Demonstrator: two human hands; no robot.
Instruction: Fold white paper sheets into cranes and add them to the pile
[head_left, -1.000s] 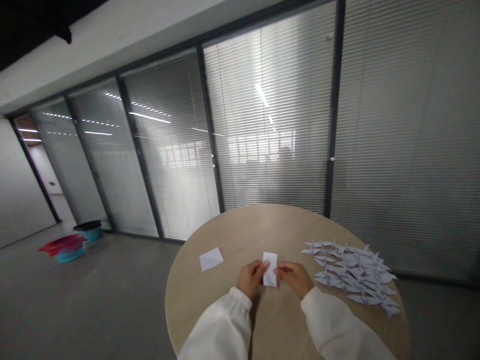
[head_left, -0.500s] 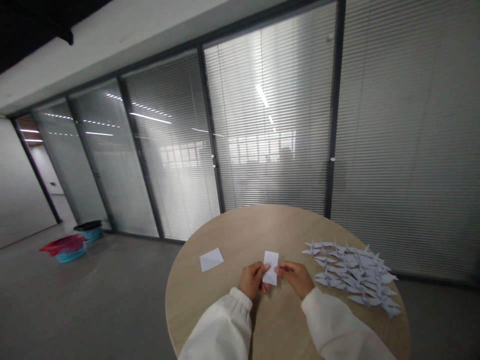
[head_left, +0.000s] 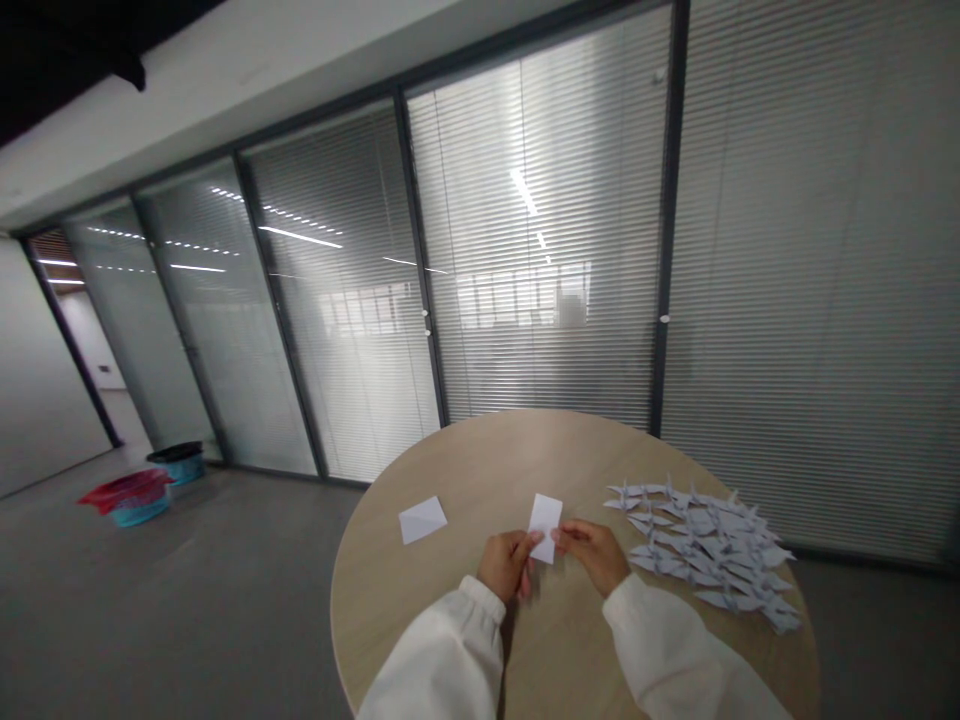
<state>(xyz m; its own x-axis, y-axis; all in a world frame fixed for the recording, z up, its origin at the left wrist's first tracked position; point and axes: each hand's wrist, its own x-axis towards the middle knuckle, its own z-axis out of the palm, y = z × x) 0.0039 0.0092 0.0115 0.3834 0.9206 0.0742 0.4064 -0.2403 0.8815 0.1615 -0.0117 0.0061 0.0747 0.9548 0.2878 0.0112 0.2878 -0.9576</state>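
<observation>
A small white folded paper point(head_left: 547, 519) is held between my two hands over the round table. My left hand point(head_left: 504, 566) pinches its lower left side, thumb on top and fingers beneath. On the right edge, my right hand point(head_left: 598, 556) grips the paper between thumb and fingers. Left of my hands a white paper sheet point(head_left: 423, 520) with a diagonal crease lies flat on the wood. Many folded paper cranes point(head_left: 705, 545) stand close together to the right of my right hand.
The round wooden table point(head_left: 525, 450) has its far edge near a glass partition point(head_left: 540, 250) with blinds. On the floor at left stand a blue bin with a red liner point(head_left: 139, 495) and another with a black liner point(head_left: 180, 460).
The folded paper has shifted slightly up and to the right and tilted a little clockwise. Both hands keep hold of it; the cranes and the loose sheet stay put.
</observation>
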